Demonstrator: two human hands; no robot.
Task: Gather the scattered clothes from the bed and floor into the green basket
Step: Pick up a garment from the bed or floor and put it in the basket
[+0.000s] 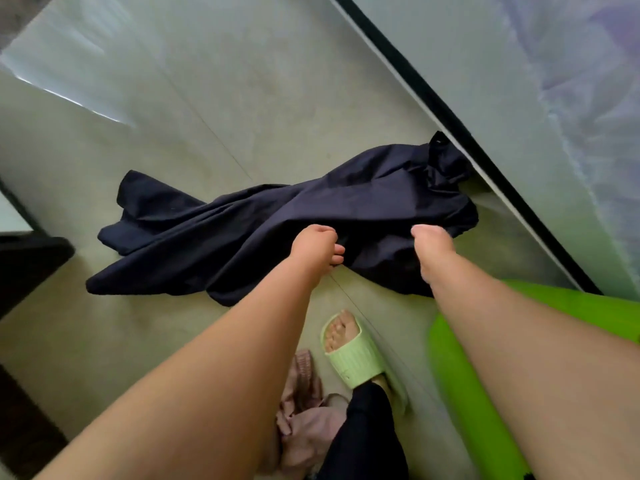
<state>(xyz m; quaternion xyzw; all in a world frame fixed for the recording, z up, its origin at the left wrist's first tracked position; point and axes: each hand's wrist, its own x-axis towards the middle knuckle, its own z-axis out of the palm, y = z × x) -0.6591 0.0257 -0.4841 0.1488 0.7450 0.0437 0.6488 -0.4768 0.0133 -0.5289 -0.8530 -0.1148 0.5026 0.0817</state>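
Left hand (317, 245) fingers curl into dark navy crumpled cloth garment (277, 223); right hand (431, 242) grasp cannot tell. Risk: garment far end, beyond fingers, drags on floor, misses bright green plastic basket (460, 368).

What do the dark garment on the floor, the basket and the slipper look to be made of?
Dark navy garment: thin woven cloth, matte, by its soft folds and creases; the exact fibre is unclear. Green basket: probably plastic, smooth and bright, though blurred. Slipper: pale green moulded foam or rubber, judging by its thick ribbed strap.
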